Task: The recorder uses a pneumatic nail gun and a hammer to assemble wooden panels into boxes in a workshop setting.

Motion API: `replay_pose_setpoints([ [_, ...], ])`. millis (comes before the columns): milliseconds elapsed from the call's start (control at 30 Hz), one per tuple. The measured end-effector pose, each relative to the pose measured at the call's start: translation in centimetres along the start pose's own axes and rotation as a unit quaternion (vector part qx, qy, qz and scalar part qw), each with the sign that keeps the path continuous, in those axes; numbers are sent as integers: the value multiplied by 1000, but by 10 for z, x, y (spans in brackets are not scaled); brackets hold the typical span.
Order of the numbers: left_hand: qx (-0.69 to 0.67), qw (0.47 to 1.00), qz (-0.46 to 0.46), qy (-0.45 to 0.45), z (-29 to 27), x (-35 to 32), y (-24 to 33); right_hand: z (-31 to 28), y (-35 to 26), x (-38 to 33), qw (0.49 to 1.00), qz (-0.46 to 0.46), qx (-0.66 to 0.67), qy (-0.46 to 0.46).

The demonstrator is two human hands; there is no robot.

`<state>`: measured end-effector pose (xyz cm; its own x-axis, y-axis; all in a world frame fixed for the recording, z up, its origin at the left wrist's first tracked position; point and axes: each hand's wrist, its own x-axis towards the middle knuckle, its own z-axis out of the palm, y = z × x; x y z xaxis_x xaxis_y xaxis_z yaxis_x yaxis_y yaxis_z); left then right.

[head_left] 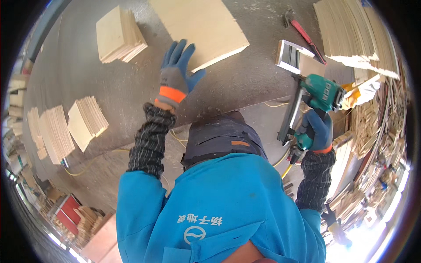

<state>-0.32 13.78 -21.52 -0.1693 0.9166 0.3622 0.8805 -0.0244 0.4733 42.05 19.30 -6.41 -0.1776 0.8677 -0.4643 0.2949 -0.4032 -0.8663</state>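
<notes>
My left hand (176, 74), in a blue and grey glove with an orange cuff, hovers open over the grey workbench (87, 65), its fingers spread just short of a large pale plywood panel (206, 26). My right hand (316, 131), also gloved in blue, grips the handle of a teal nail gun (313, 98) held upright beside the bench's near edge. A metal frame piece (289, 56) lies on the bench just beyond the gun's nose.
Stacks of small plywood squares sit at the far left (119, 37) and near left (85, 120) of the bench. A tall pile of thin sheets (355, 33) stands at the right, with a red-handled tool (302, 30) beside it. Yellow hose (83, 168) runs below the bench.
</notes>
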Motion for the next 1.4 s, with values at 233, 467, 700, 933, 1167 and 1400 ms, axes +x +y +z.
replay_pose_setpoints([
  [233, -15, 999, -30, 6, 31, -13, -17, 91, -59, 40, 979, 60, -73, -180],
  [467, -60, 997, -4, 41, 47, -18, -33, 148, -52, 73, 961, 67, -105, -247],
  [700, -102, 993, -1, 59, 55, -24, -40, 178, -48, 77, 950, 73, -144, -265],
  [933, -98, 993, -2, 64, 59, -26, -39, 195, -49, 75, 949, 82, -150, -266],
  [1167, -91, 994, 3, 62, 58, -26, -41, 203, -46, 69, 943, 70, -208, -248],
  [1400, -116, 991, 2, 65, 62, -26, -41, 203, -44, 66, 949, 76, -172, -254],
])
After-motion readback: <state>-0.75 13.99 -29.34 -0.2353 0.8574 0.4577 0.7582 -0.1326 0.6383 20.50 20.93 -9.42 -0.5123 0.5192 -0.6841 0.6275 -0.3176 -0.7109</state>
